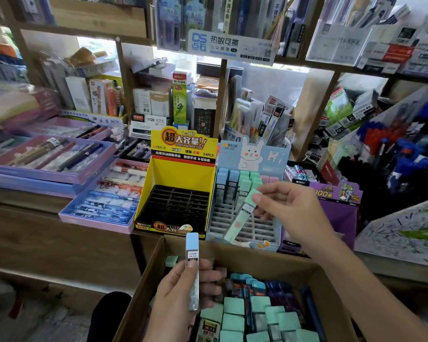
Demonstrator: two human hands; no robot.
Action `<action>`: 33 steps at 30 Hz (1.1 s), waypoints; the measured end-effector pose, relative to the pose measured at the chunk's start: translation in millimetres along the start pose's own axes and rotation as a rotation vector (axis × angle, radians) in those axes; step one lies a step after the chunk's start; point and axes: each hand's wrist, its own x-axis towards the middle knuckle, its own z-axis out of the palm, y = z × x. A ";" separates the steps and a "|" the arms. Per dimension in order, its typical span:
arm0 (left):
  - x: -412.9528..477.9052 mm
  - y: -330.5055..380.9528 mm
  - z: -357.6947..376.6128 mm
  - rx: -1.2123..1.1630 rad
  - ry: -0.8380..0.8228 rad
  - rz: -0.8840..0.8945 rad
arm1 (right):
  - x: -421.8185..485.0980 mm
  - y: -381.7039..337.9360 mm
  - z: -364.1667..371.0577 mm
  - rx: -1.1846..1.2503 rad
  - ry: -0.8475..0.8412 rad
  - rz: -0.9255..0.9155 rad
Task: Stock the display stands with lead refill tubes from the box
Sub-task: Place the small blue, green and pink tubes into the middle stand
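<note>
Right hand (289, 206): fingers (262, 199) pinch green tube (242, 214), tilted above rabbit stand (267, 227).
Left hand (176, 299): fingers grip blue tube (192, 262), before rabbit stand, over box (143, 287).
Do: square your tube upright, seat beside green row (247, 180).

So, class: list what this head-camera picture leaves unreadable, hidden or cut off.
Head view: label print on the blue-capped clear tube in the left hand is too small.
Brown cardboard box: cut by the bottom edge, tube count unknown.
Right hand, holding the mint-green tube, hides some pale blue stand slots.
</note>
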 end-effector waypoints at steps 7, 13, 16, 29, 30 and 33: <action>1.0 -1.2 -2.4 0.071 0.038 0.011 | 24.7 3.5 -17.2 -0.207 0.101 -0.099; 4.2 -3.1 -6.5 0.063 0.033 0.000 | 35.6 10.8 -18.0 -0.367 0.085 -0.123; 4.7 -3.4 -7.3 0.059 0.035 0.004 | 39.5 13.3 -18.3 -0.383 0.070 -0.119; 6.1 -3.4 -8.7 0.070 0.039 0.028 | 51.1 26.3 9.0 -0.501 0.053 -0.139; 6.0 -3.4 -8.5 0.071 0.038 0.029 | 50.9 26.4 10.1 -0.519 0.057 -0.153; 5.0 -2.9 -6.9 0.070 0.035 0.031 | 49.4 25.7 13.3 -0.536 0.055 -0.185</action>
